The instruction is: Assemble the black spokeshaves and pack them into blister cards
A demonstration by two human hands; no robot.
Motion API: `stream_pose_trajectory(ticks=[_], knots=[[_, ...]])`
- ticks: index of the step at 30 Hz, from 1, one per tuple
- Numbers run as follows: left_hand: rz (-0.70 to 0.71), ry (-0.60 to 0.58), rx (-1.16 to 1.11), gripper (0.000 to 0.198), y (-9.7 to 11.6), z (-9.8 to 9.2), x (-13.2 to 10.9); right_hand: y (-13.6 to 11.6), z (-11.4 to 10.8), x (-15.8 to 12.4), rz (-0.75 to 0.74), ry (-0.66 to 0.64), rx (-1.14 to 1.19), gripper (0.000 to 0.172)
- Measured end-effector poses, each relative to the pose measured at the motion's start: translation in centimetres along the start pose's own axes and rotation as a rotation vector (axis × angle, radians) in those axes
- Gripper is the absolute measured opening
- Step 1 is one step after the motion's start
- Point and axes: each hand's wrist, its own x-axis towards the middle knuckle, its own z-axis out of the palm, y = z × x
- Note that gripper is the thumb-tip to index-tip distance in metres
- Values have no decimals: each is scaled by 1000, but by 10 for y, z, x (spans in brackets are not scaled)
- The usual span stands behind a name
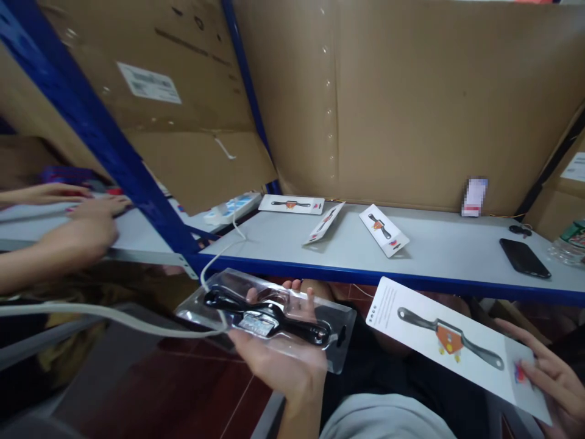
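My left hand (278,360) is cupped palm-up under a clear plastic blister tray (338,341) and grips it; a black two-handled tool (267,317) lies in the tray. My right hand (555,381), low at the right, pinches the end of a white printed card (414,326) that shows a picture of the same tool with an orange centre. Both are held below the front edge of the grey shelf (452,256). Three more printed cards (382,229) lie on that shelf, further back.
A black phone (524,257) and a plastic bottle (571,244) lie at the shelf's right end. A white power strip (232,208) sits at its left, its cable (91,314) trailing past the tray. Another person's hands (86,228) work at the left. Cardboard boxes (393,103) stand behind.
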Motion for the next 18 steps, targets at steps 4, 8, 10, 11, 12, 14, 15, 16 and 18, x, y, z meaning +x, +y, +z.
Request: stream_pose_trajectory(ticks=[4,8,10,11,12,14,15,16,18], knots=[[47,-3,-41,56,2,-1,5,6,3,8,229,-81,74,62],[91,-23,-40,59,-5,-1,6,8,2,10,281,-143,61,67],[171,-16,-45,54,-10,0,5,8,4,8,295,-213,62,67],[204,-13,-49,51,-13,1,5,8,7,7,300,-254,58,66],[233,-11,-51,48,-15,2,5,8,9,7,302,-296,48,65],[238,-5,-39,45,-17,3,5,9,13,6,304,-381,1,64],[236,8,-35,44,-17,4,5,10,14,5,304,-418,-34,64],[235,22,-31,44,-17,4,5,10,14,5,303,-449,-68,63],[233,37,-28,44,-16,5,5,11,14,6,298,-495,-120,61]])
